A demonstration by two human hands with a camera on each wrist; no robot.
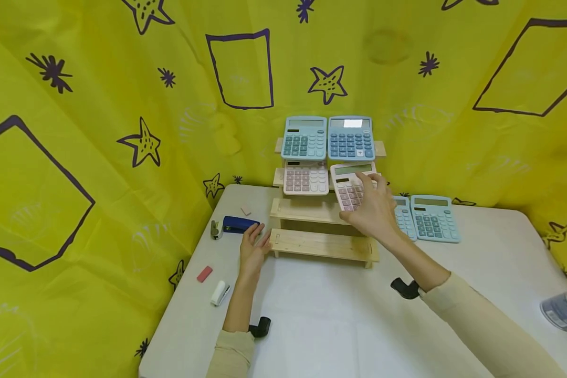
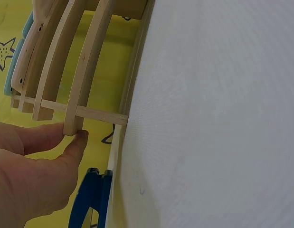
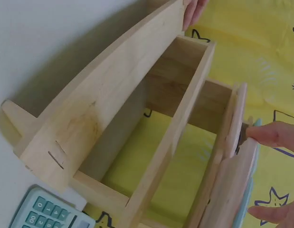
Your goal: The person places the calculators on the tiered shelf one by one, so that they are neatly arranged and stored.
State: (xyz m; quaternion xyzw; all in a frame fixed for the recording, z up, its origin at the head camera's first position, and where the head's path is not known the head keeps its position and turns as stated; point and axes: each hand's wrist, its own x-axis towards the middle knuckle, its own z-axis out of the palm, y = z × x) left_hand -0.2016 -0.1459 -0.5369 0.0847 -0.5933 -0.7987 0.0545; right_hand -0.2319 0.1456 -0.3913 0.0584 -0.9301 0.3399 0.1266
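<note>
A stepped wooden rack [image 1: 321, 245] stands on the white table. My right hand [image 1: 373, 210] grips a pink calculator [image 1: 347, 194], tilted slightly, at the right of the second tier from the top; its lower right part is hidden behind the hand. Beside it on that tier leans another pink calculator [image 1: 306, 179]. On the top tier sit a teal calculator [image 1: 304, 139] and a blue calculator [image 1: 351, 139]. With thumb and fingertip, my left hand [image 2: 37, 180] pinches the left end of the rack's lowest step.
Two light-blue calculators, the outer one [image 1: 436, 219] fully visible, lie right of the rack. Leftward are a blue stapler [image 1: 235, 224], a small staple remover [image 1: 215, 230], a pink eraser [image 1: 205, 273] and a white stapler [image 1: 220, 293]. A can [image 1: 563, 312] stands far right. Yellow curtain [image 1: 241, 152] hangs behind.
</note>
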